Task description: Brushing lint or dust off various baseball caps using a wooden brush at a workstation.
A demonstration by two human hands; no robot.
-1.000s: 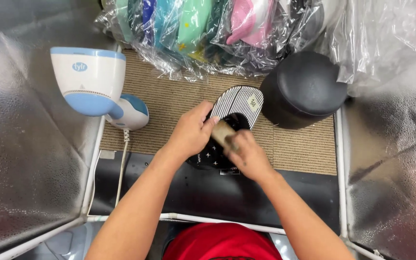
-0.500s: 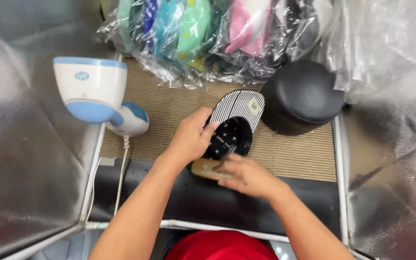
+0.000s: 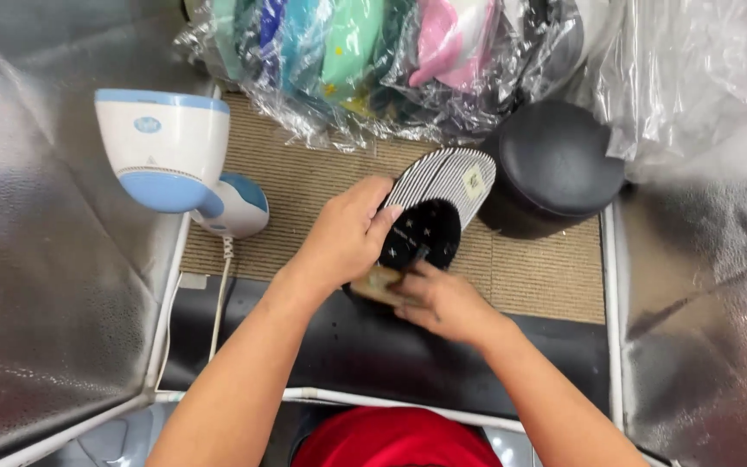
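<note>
black and striped, the small shoe [image 3: 437, 207] lies near the middle of the frame on a tan woven mat [image 3: 304, 182], toe toward the upper right. the left hand [image 3: 346, 235] clenches its near side, fingers curled over the rim. the right hand [image 3: 444, 301] grips a small tan wooden piece [image 3: 375, 284], probably a brush, at the shoe's heel end, just below centre.

the shoe is steadied on one side only, so a hard push from the right hand could twist it loose or slide it toward the black round stool [image 3: 559, 164] in the upper right, which sits just beside the toe. the coiled cord [image 3: 222, 285] of the white and blue steamer [image 3: 170, 156] at left hangs near the left forearm and could be snagged.

the tan piece is mostly covered by both hands, so its shape and working face are unclear. the shoe's heel is hidden too. bagged coloured goods [image 3: 373, 52] along the top are cut off by the frame edge.
</note>
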